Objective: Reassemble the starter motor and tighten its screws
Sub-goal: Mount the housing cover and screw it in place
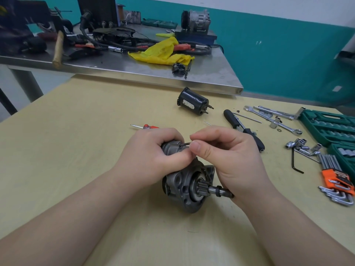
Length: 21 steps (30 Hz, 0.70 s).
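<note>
Grey cast metal: the starter motor (189, 186) lies on the bench (80, 143) between my forearms, pinion shaft (219, 191) pointing right and towards me.

Head view. My left hand (151, 160) is wrapped over the upper housing and grips it; my right hand (228, 156) pinches a thin dark screw (186, 144) between thumb and forefinger. The screw's long axis runs roughly level, left to right, its far end at or in the housing under my left fingers; whether the thread has caught I cannot tell. The motor lies left of and below the right grip, so the right hand is the one placed to turn it, and the axis must stay in line with the hole.

The black solenoid can (193, 103) lies well apart, further back. The hex keys (335, 173) lie to the right.
</note>
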{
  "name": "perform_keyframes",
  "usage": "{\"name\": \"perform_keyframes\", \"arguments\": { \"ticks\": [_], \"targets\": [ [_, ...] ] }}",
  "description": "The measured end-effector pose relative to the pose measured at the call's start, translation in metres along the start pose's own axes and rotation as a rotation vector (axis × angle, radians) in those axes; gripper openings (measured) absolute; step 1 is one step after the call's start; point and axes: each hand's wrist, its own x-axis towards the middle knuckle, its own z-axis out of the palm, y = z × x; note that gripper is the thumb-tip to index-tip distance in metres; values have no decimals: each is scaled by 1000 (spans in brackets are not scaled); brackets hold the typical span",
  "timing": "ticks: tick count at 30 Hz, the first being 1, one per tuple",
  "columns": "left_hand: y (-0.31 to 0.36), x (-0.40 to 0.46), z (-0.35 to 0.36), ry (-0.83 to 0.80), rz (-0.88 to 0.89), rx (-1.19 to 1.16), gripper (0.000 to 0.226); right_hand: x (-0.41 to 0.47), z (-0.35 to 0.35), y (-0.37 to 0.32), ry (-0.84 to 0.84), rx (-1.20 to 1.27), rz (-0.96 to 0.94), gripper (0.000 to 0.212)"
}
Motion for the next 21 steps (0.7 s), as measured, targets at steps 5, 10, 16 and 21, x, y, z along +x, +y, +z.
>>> {"name": "perform_keyframes", "arguments": {
  "ticks": [5,10,16,21],
  "targets": [
    [0,0,-1,-11,-17,-7,39,3,1,0,-26,4,19,11],
    [-1,0,-1,-14,-5,-1,30,3,-4,4,-50,-87,11,6],
    [2,0,0,-24,44,26,17,4,-4,5,-92,-72,38,17],
    [-1,0,0,-12,45,44,34,14,0,9,-126,63,232,17]
  ]
}}
